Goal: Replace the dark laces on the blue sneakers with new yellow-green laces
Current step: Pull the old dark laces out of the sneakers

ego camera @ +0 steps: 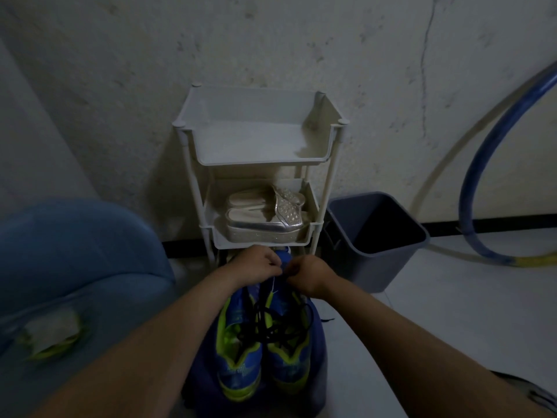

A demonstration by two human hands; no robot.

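Fingers (275, 264) curled: left hand (259, 263) pinched the top edge of the blue sneakers (238, 357), right hand (307, 274) apparently the dark laces (271, 327) — easing them out eyelet by eyelet looked safest.

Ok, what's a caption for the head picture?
Left hand holds blue sneakers, right hand pinches dark laces, before a rack.

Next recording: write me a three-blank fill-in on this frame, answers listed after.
The silver sandals sit on the shelf just ____ the rack's top shelf.
The grey bin stands to the rack's ____ in this view.
The loose laces lying over the blue sneakers are ____ in colour.
Missing words: below; right; dark.
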